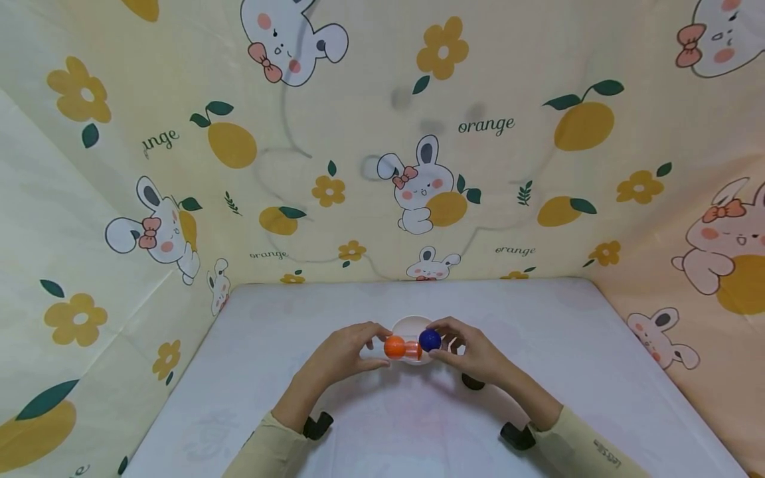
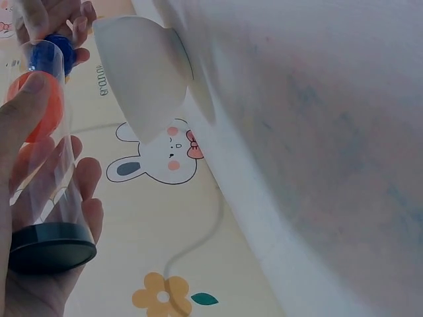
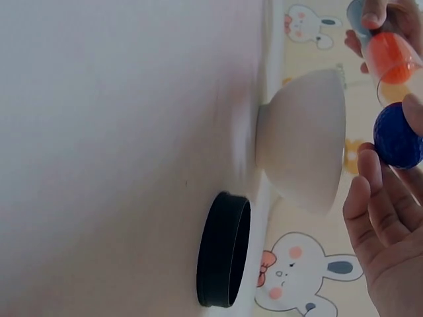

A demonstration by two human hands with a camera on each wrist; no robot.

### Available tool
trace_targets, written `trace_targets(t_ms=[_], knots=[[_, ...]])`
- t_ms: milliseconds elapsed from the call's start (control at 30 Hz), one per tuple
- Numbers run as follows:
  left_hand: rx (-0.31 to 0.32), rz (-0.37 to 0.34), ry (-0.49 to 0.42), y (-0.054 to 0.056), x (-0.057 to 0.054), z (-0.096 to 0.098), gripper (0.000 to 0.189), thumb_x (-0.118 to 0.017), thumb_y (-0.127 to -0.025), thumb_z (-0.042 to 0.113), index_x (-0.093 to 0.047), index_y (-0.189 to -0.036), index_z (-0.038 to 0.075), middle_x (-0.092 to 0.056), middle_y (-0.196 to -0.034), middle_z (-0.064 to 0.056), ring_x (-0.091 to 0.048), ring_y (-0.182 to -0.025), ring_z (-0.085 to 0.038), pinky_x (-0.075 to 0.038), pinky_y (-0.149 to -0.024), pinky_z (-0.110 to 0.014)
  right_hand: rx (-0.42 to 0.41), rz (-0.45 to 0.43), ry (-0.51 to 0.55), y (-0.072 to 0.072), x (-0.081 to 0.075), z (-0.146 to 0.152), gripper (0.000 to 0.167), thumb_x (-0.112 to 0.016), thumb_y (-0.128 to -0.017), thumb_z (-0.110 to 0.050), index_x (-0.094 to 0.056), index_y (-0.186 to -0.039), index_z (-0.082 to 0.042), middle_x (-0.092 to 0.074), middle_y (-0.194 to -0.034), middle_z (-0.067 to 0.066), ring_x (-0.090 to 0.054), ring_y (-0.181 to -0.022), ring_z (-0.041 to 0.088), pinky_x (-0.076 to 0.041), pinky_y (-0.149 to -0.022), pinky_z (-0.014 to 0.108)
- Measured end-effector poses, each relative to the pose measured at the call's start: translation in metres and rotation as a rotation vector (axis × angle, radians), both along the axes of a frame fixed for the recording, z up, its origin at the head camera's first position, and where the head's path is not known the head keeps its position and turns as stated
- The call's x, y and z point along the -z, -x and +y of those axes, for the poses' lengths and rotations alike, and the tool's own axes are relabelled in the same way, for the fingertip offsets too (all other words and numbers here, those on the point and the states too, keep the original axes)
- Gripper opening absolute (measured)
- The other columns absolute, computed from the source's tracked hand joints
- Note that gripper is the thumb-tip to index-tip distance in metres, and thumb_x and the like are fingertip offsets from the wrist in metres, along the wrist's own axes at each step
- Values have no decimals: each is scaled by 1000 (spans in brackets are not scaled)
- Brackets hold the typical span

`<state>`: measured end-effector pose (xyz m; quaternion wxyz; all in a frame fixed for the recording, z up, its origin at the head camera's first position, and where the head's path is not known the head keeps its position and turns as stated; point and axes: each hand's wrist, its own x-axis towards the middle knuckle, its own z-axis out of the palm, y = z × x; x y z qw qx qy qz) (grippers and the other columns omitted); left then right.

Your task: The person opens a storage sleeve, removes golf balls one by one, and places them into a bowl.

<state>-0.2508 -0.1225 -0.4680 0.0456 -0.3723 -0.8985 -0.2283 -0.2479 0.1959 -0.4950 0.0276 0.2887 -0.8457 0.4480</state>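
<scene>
My left hand (image 1: 340, 353) grips a clear plastic tube (image 2: 61, 165) whose bottom end has a black cap (image 2: 54, 249). Inside the tube lies an orange ball (image 1: 394, 347), seen through the wall between thumb and fingers. My right hand (image 1: 478, 355) pinches a blue ball (image 1: 429, 340) with a dimpled surface, held at the tube's uncapped end. Whether the blue ball touches the rim I cannot tell. Just beyond both hands a white bowl (image 3: 307, 135) stands upright; its inside is mostly hidden. A black round lid (image 3: 225, 251) lies on the table near my right hand.
The white-covered table (image 1: 287, 305) ends at a patterned cloth backdrop (image 1: 358, 219) with rabbits and oranges, which also rises at both sides. Black straps or camera mounts (image 1: 517, 436) sit at both wrists, by the sleeves.
</scene>
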Motion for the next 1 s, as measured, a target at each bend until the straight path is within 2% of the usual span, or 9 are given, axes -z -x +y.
trace_targets(t_ms=[233, 633, 767, 1000], knots=[[-6, -28, 7, 0, 0, 1, 52, -89, -91, 35, -68, -135, 18, -75, -124, 4, -66, -95, -9, -59, -83, -26, 38, 3, -47, 4, 1, 3, 46, -87, -93, -26, -66, -133, -18, -70, -106, -7, -62, -85, 17, -56, -68, 28], [21, -24, -7, 1, 3, 3, 50, -90, -90, 31, -68, -132, 17, -76, -122, 4, -67, -95, -9, -59, -84, -25, 59, -11, -95, 9, 3, 5, 46, -87, -94, -25, -66, -134, -17, -70, -104, -6, -62, -85, 21, -52, -67, 25], [18, -25, -2, 0, 2, 3, 51, -90, -90, 32, -68, -133, 17, -76, -123, 4, -66, -96, -8, -59, -84, -25, 62, -18, -105, 10, 4, 5, 46, -87, -93, -25, -66, -134, -18, -69, -103, -5, -62, -85, 23, -52, -66, 25], [3, -34, 10, -1, 0, 3, 50, -89, -91, 34, -68, -134, 18, -75, -124, 5, -66, -96, -9, -59, -84, -25, 62, -30, -126, 12, 4, 5, 47, -86, -94, -26, -66, -135, -18, -70, -107, -6, -62, -88, 20, -53, -68, 25]])
